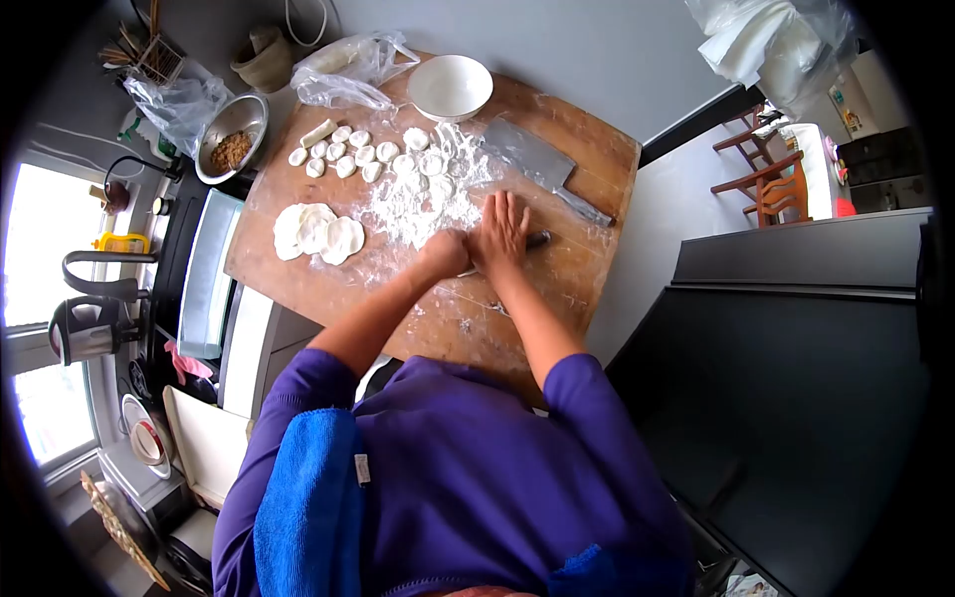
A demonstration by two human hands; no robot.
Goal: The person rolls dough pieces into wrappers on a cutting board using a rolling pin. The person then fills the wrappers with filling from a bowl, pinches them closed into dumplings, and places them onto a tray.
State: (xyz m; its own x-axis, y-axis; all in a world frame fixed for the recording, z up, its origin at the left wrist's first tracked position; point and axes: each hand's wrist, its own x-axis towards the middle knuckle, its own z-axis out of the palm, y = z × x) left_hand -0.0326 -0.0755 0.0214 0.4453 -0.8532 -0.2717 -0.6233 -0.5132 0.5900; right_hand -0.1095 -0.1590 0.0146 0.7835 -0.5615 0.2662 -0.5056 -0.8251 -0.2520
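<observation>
My right hand (502, 237) lies with its fingers stretched out over a dark rolling pin (538, 240), whose end sticks out to the right. Against it, my left hand (445, 254) is closed, and what its fingers hold is hidden. A sliver of white dough shows below the hands. Loose flour (423, 204) covers the wooden board (587, 159) beyond them. Several small dough pieces (345, 166) sit at the far left, near a short dough roll (319, 132). Flat round dough wrappers (318, 234) overlap in a pile at the left.
A cleaver (529, 152) lies on the board's right side. At the back stand a white bowl (450, 88) and a plastic bag (353, 70). A metal bowl of brown filling (231, 149) is off the left edge. A kettle (88, 326) stands farther left.
</observation>
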